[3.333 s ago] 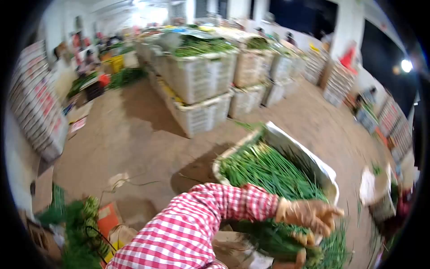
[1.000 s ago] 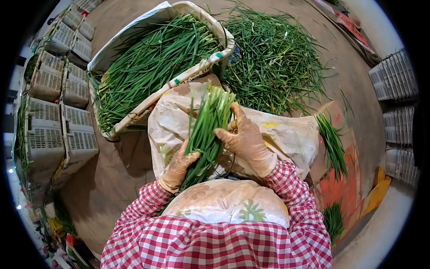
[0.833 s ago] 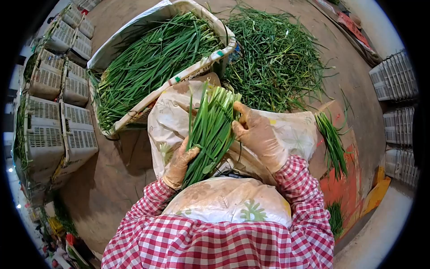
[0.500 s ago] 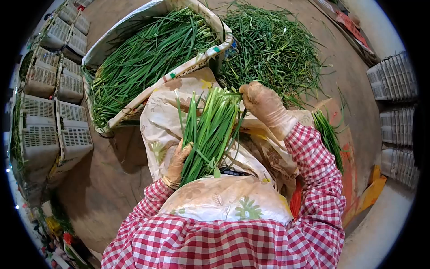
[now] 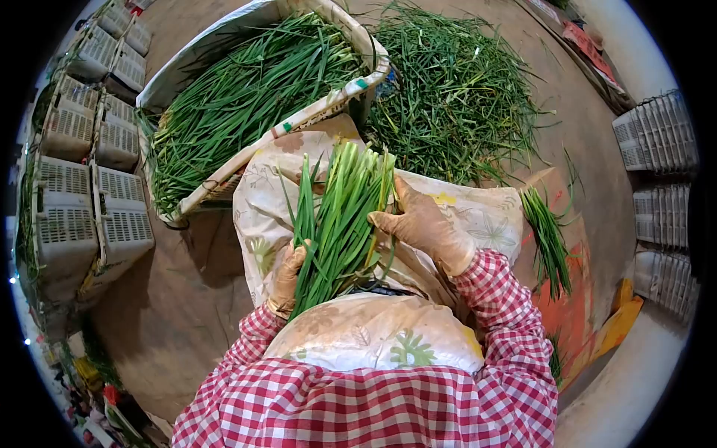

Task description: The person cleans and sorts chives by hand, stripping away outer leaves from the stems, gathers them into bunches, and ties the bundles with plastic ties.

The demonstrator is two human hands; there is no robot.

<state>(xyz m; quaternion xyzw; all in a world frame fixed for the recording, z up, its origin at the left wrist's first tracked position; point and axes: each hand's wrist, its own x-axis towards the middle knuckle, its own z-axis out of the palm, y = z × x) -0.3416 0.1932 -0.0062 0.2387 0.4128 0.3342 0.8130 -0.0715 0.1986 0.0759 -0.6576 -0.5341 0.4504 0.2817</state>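
A bunch of green chives (image 5: 340,216) lies over my lap on a leaf-patterned apron (image 5: 261,216), pale stem ends pointing away from me. My left hand (image 5: 289,272), in a tan glove, is wrapped round the lower left side of the bunch. On the right side, my gloved right hand (image 5: 426,228) has its thumb and fingers apart, close against the bunch's edge. Whether its fingertips touch the stems I cannot tell. A few yellowish leaves (image 5: 371,250) hang along the right edge of the bunch.
A lined basket (image 5: 246,153) full of chives (image 5: 254,97) stands ahead to the left. Beside it, a loose heap of leaves (image 5: 455,97) covers the floor. A small bundle (image 5: 547,243) lies to my right. White crates (image 5: 123,213) are stacked left, with more crates (image 5: 657,138) right.
My right hand has come down and in from the top right of the bunch, its fingers going from pinched to spread. The left hand keeps its grip, shifted slightly left.
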